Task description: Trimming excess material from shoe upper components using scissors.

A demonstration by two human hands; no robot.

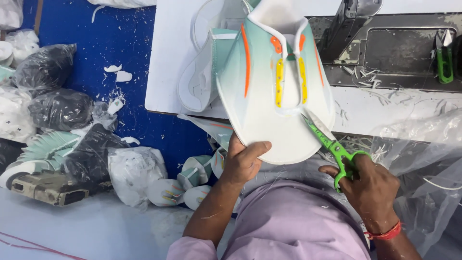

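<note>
Head view. My left hand (244, 161) pinches the near rounded edge of the pale mint-and-white shoe upper with orange and yellow strips (269, 96), thumb on top and fingers underneath, holding it tilted up over the front edge of the white worktable (168, 72). My right hand (370, 185) is closed through the loops of the green-handled scissors (332, 144); the blades sit at the upper's right rim, just below the yellow strips, and I cannot tell how far they are parted.

Judgement: a clean trim wants the piece held taut and the cut kept close to the rim, clear of my left thumb.

White offcuts (118, 74) litter the blue floor (86, 29). Bagged shoe parts (62, 110) lie to my left; a grey sewing machine bed (394, 53) stands behind.
</note>
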